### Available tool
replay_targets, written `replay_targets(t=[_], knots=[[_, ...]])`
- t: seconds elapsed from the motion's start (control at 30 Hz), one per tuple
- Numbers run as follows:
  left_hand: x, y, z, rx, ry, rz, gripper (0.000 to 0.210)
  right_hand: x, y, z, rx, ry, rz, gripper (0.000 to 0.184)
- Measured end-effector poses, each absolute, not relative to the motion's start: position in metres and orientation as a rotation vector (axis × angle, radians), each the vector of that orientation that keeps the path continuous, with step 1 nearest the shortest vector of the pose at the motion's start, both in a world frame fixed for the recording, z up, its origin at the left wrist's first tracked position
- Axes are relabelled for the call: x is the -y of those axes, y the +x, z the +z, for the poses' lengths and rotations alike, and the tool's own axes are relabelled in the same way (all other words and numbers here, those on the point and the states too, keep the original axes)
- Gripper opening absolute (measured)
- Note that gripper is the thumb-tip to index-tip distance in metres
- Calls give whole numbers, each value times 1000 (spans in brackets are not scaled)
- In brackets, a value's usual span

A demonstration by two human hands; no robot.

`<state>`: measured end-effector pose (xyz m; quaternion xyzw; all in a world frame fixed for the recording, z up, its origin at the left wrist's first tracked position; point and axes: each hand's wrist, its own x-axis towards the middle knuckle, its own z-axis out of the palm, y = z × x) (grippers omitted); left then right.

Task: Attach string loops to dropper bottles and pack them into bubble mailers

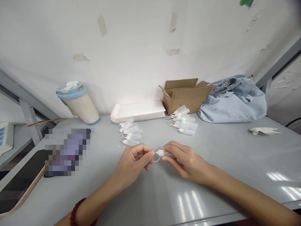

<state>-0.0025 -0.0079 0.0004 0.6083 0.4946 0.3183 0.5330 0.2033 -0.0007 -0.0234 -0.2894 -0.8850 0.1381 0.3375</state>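
A small clear dropper bottle with a white pointed nozzle lies sideways in my right hand, whose thumb and fingers close round its body. Its nozzle points left at my left hand, where thumb and forefinger pinch together at the tip. A thin strap loops from the bottle's neck to those fingertips; the cap at its end is mostly hidden by them. Just beyond my left hand lies a group of similar bottles with looped straps. Another pile of them sits beyond my right hand.
Behind the bottles are a stack of white flat boxes and an open cardboard box. A grey-blue cloth bag and crumpled tissue are at right. At left stand a tumbler, a phone and a blurred-out dark device.
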Motion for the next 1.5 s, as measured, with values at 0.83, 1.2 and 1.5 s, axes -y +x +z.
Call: replay_targets(t=[0.83, 1.2, 1.5], knots=[[2, -5, -2, -1251, 1676, 712, 23, -4, 204, -22, 2357, -806, 280, 18], [-44, -62, 19, -1717, 1639, 841, 24, -32, 231, -15, 2259, -1089, 73, 21], [-50, -70, 8, -2026, 1877, 611, 28, -43, 248, -5, 2190, -1284, -133, 16]])
